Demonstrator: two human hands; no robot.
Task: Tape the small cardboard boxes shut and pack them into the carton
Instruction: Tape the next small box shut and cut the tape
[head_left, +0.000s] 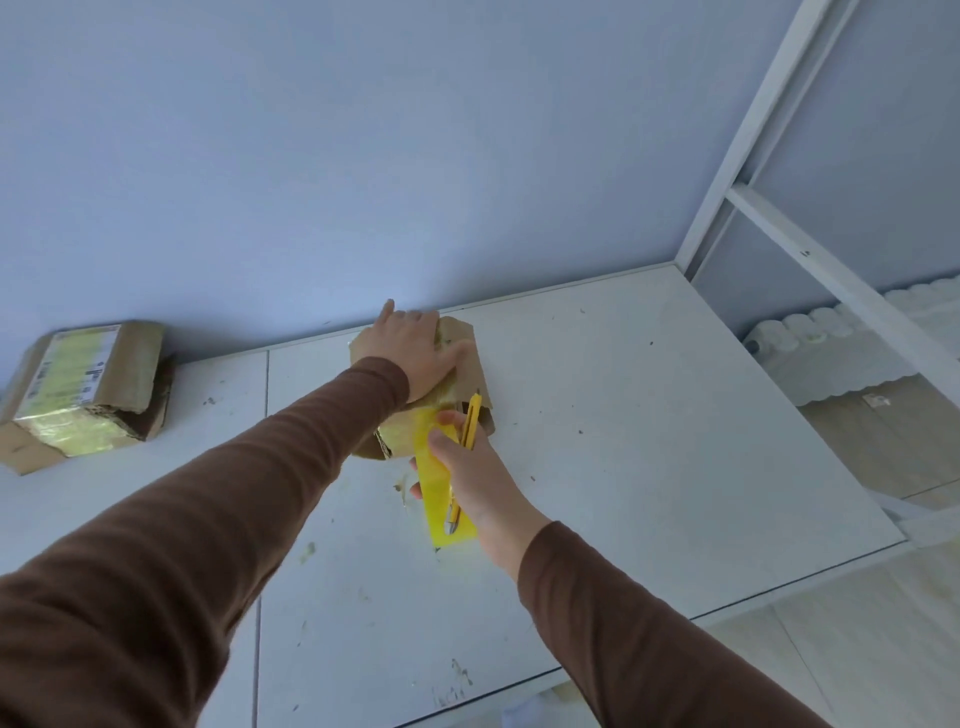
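a person in brown sleeves stands at a white, scuffed tabletop (623, 415) set against a pale blue wall. near the wall lies a small cardboard box (470, 364), its top partly covered with yellowish tape. the left hand (415, 353) lies flat on top of it, fingers spread and fairly straight, thumb out to the side, pressing down; this looks meant to keep the box from sliding and to hold its flaps shut while the tape goes on. a strip of yellow tape (439, 488) runs from the box's near end back toward the person, pulled out long. the right hand (472, 473) is curled around a yellow utility knife (471, 421), its tip pointing up toward the box, with the tape lying under the fingers; the knife sits right where the strip leaves the box, probably ready to cut it free. whether the blade is out cannot be told. well apart, at the tabletop's far left, rests another cardboard box (88, 395) wrapped in the same tape and bearing a label. the carton is not in sight. a white metal frame (779, 218) stands to the right.
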